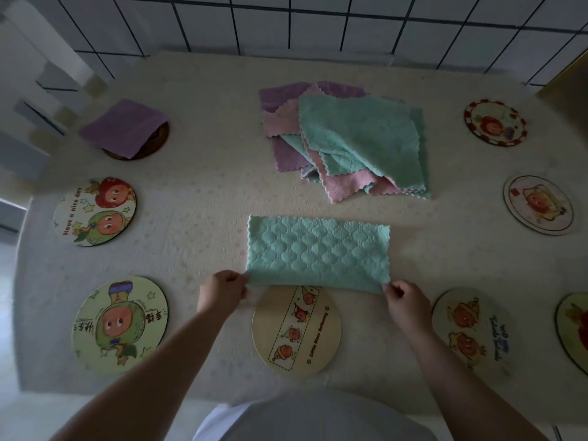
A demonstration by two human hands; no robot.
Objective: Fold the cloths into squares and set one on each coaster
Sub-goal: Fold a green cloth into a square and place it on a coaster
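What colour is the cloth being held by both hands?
Mint green cloth with a quilted diamond texture, seen clearly in the head view.

Home dining corner: padded table cover [197, 192], white tiled wall [286, 20], cartoon coasters [95, 213].

Eight round coasters [296, 329], two folded cloths [318, 251], one heap of loose cloths [346, 138]

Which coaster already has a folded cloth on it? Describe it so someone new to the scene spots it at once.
Start at the pile of loose cloths in the middle of the table's far side and look left toward the far-left corner. The coaster there is dark and mostly hidden under a folded purple cloth. Every other coaster in view shows its cartoon print uncovered.
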